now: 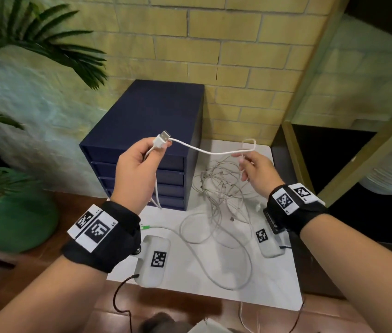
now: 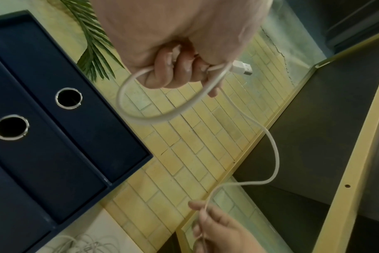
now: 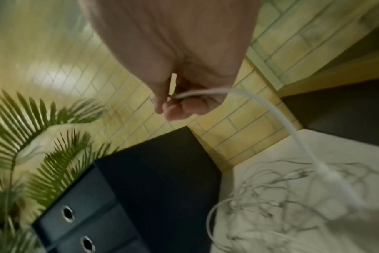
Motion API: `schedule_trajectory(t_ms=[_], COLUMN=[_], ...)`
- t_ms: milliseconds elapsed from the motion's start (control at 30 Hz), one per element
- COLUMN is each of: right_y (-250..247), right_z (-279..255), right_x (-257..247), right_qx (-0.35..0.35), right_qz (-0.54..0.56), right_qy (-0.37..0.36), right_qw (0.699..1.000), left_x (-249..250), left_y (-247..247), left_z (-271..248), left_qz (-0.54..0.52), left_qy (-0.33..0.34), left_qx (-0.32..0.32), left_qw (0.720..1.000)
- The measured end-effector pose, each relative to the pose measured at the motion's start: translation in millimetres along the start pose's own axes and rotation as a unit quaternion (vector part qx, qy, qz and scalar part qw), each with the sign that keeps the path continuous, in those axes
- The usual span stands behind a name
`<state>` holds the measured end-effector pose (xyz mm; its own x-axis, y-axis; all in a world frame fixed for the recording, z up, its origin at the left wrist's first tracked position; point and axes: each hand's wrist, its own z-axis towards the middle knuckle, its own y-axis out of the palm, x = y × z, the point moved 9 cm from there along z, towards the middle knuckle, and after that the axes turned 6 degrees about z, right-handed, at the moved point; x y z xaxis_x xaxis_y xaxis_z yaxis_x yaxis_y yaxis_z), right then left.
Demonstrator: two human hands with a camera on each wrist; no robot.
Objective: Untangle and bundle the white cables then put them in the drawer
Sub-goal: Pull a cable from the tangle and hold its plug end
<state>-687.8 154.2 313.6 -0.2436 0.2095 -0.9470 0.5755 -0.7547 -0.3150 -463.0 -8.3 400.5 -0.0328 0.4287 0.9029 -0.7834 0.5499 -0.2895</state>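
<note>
My left hand (image 1: 142, 159) (image 2: 184, 68) grips a white USB cable (image 1: 204, 151) (image 2: 273, 150) near its plug (image 1: 162, 138) (image 2: 242, 67), with a loop hanging below the fist. The cable runs right to my right hand (image 1: 250, 164) (image 3: 180, 102), whose fingers pinch it; the right hand (image 2: 214, 226) also shows low in the left wrist view. Both hands are raised above a tangle of thin white cables (image 1: 223, 188) (image 3: 277, 196) lying on a white board (image 1: 274, 280). The dark blue drawer unit (image 1: 156, 131) (image 2: 54, 137) (image 3: 154, 179) stands behind, all drawers shut.
Two white marker blocks (image 1: 154, 258) (image 1: 268, 243) lie on the board. A potted palm (image 1: 10, 207) stands left of the drawers. A yellow brick wall (image 1: 226, 56) is behind, and a dark cabinet with a yellow frame (image 1: 329, 152) is at the right.
</note>
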Motion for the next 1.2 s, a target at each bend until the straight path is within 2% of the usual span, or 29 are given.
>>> schedule_trajectory(t_ms=[133, 233, 367, 467, 500, 633, 733, 767, 833, 900, 1033, 1200], right_y=[-5.0, -0.9, -3.9, 8.4, 11.3, 17.9, 21.2, 21.8, 24.7, 28.7, 36.4, 50.2], right_z=[-27.9, -54.8, -72.6, -83.5, -83.0, -78.9, -76.2, -71.0, -58.9, -48.2, -31.8, -20.1], right_x=[43.4, 81.5, 108.8, 125.3, 129.6, 149.9, 158.3, 156.8, 152.5, 152.1, 158.7, 165.9], right_qx=[-0.086, -0.173, -0.18, -0.247, -0.247, -0.225, -0.22, -0.205, -0.167, -0.158, -0.199, -0.208], right_qz=[-0.103, -0.191, -0.269, -0.379, -0.404, -0.445, -0.494, -0.503, -0.483, -0.464, -0.46, -0.444], right_qy=[0.08, 0.177, 0.233, 0.243, 0.237, 0.232, 0.234, 0.219, 0.192, 0.187, 0.239, 0.264], right_qw=[0.988, 0.95, 0.917, 0.858, 0.848, 0.835, 0.808, 0.81, 0.838, 0.851, 0.831, 0.831], left_x=[-10.5, -13.6, -11.5, -25.5, -32.0, -56.3, -64.9, -66.3, -69.1, -70.0, -65.1, -64.6], left_y=[4.7, 12.3, 32.2, 43.0, 44.1, 45.8, 42.4, 41.0, 39.9, 41.4, 46.0, 49.7], left_z=[3.8, 10.3, 16.0, 14.6, 13.8, 11.4, 10.1, 9.8, 9.5, 9.7, 11.5, 14.1], left_qz=[-0.051, -0.083, -0.079, -0.04, -0.029, -0.042, -0.027, -0.014, -0.009, -0.032, -0.038, -0.028], left_qy=[-0.027, -0.048, -0.051, -0.067, -0.073, -0.109, -0.104, -0.097, -0.094, -0.102, -0.096, -0.089], left_qx=[0.015, 0.0, -0.075, -0.126, -0.135, -0.167, -0.181, -0.183, -0.181, -0.179, -0.185, -0.189], left_qw=[0.998, 0.995, 0.993, 0.989, 0.988, 0.979, 0.978, 0.978, 0.979, 0.978, 0.977, 0.978])
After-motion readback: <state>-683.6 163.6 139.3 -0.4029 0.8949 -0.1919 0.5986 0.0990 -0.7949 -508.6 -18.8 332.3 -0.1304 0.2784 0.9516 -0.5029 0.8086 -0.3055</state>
